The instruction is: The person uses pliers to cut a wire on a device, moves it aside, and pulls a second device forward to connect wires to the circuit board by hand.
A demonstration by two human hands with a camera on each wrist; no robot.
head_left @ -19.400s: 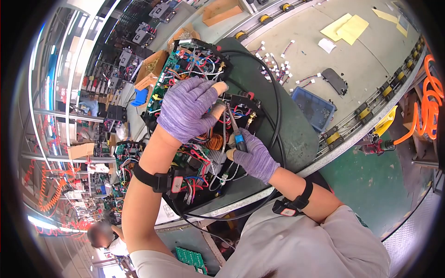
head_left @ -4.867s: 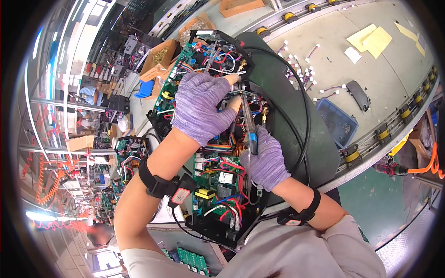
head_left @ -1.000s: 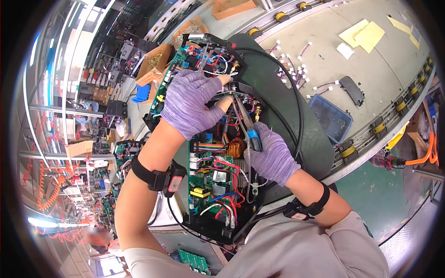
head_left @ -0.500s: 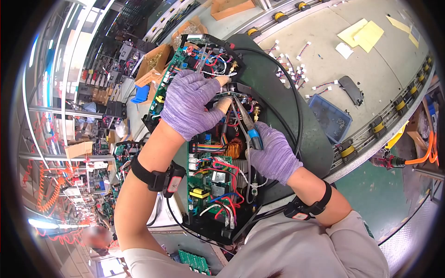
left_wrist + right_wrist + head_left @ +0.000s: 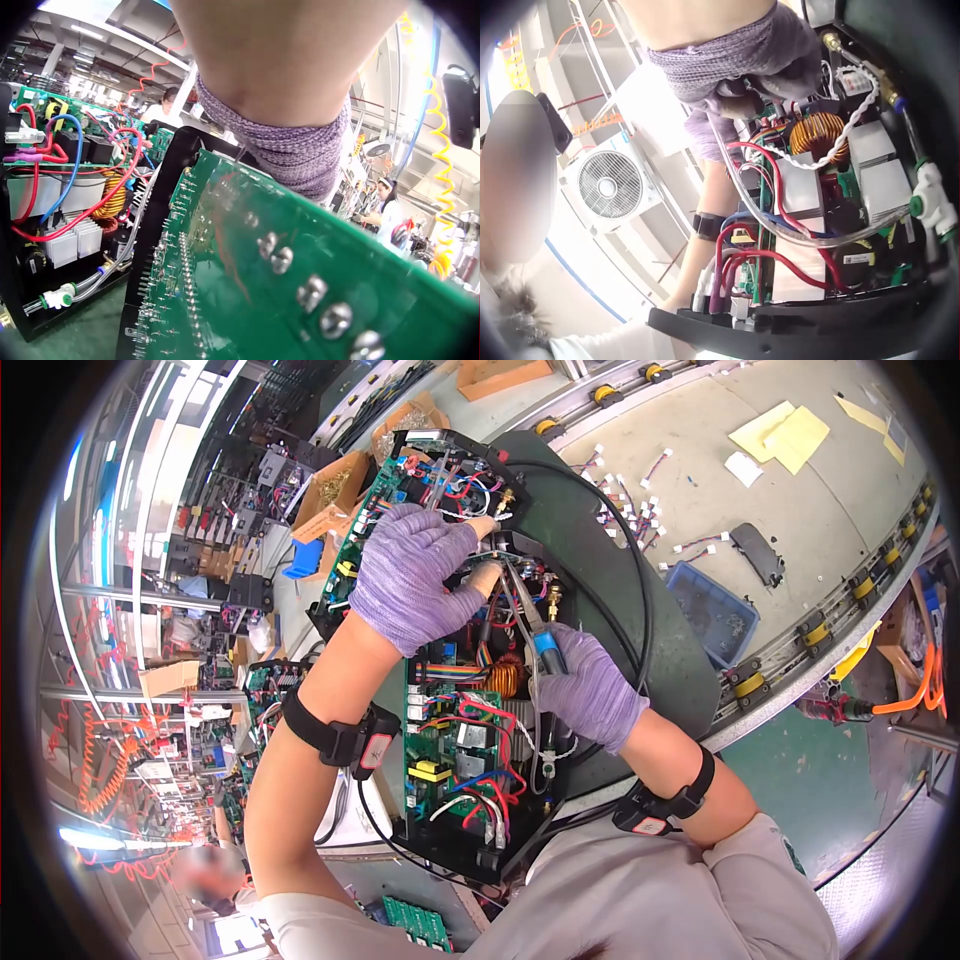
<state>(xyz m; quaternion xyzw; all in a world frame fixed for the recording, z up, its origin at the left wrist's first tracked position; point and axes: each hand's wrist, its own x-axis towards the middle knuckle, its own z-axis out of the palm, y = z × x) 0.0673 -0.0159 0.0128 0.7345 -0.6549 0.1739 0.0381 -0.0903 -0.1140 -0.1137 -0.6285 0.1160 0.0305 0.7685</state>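
Note:
Two opened black-cased electronic units lie end to end, the near one (image 5: 472, 762) with red and white wires and a copper coil (image 5: 817, 136), the far one (image 5: 385, 490) partly under my left hand (image 5: 408, 582). That gloved hand holds the black end panel (image 5: 520, 544) between them, bare forefinger and thumb tips on either side. My gloved right hand (image 5: 597, 688) grips blue-and-black-handled pliers (image 5: 547, 644), whose long metal nose points up to my left thumb. A clear hose (image 5: 821, 241) runs alongside. The left wrist view shows a green board's soldered underside (image 5: 262, 262), hiding the left fingers.
A thick black cable (image 5: 648, 585) loops right of the units. Beyond it lie a blue tray (image 5: 748, 622), loose wire connectors (image 5: 630, 510) and yellow papers (image 5: 790, 435). Rollers (image 5: 748, 680) line the bench edge. An open carton (image 5: 325, 490) stands left of the far unit.
Compared with the oldest frame, my left forearm sits further left of the near unit, so more of its wiring shows. Over the last second both hands keep their places; the pliers tilt slightly.

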